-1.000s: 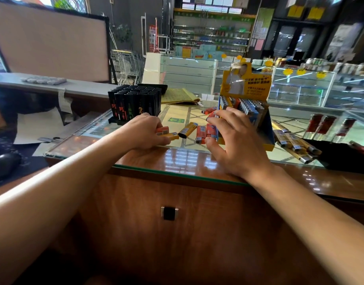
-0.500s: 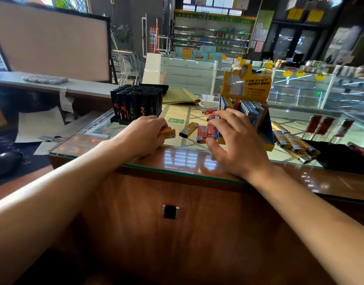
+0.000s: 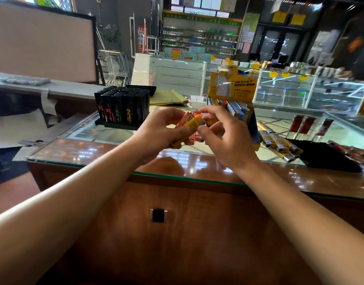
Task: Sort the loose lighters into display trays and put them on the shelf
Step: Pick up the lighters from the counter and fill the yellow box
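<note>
lighters bunched above glass counter, yellow and orange. our left hand curls round bundle, we judge to square ends for slotting. our right hand pinches yellow one's tip. yellow display tray just behind, black tray left.

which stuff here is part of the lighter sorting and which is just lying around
Job: yellow lighter and orange lighters held in both hands, yellow display tray, black lighter tray, gold lighters.
Lying about: yellow notepad, black cloth, papers.
</note>
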### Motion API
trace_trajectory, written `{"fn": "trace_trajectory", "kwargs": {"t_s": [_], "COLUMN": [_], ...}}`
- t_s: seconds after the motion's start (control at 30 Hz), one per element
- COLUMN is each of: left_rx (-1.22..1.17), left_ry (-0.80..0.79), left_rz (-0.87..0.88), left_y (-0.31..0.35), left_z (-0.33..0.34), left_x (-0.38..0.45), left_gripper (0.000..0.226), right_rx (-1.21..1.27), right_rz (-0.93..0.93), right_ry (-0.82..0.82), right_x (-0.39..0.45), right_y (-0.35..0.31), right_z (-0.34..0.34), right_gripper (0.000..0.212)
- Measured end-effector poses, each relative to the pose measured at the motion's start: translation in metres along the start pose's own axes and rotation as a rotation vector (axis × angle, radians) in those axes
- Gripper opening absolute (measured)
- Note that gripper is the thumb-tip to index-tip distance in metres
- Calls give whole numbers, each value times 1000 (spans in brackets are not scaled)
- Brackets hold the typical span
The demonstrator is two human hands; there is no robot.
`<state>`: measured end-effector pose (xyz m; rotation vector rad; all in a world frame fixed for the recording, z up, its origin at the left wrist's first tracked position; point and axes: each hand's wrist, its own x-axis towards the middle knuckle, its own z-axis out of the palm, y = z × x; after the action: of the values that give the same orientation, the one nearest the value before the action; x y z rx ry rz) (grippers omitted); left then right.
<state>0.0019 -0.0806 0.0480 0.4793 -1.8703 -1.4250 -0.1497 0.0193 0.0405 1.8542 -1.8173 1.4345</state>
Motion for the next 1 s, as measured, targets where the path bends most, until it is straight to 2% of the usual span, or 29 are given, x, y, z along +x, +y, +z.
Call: {"fn": "trace_trajectory", "kwargs": {"t_s": [0.23,0.37,0.53,0.7,0.8,0.9,1.0], "left_rx": [-209,-329,-443,-353,-225,-96,9], "left_ry": [-28,-39,-1,26,17,-12,-25], "left_rz": [-81,-155,-251,-295,-247,-202,-171], "left_y": [-4,-3,-1,-4,-4,-2,0], "left_z": [14,12,18,21,20,18,15], "left_x": [9,15,23,32,39,46,53], "left_gripper": [18,24,24,9,13,14,15], "right_rx": [250,332,332,106,-58,-83,-169], "right_rz": [180,214,176,99,69,105,86], "right_ry": [98,138,53,155,240,251,226], "right_x": [-1,-2,-6,-3,7,17,26], "right_y": [4,4,12,26,36,42,43], "right_z": [-8,-15,-29,-43,-51,-49,-41], "right_gripper": [17,19,30,14,23,13,16]}}
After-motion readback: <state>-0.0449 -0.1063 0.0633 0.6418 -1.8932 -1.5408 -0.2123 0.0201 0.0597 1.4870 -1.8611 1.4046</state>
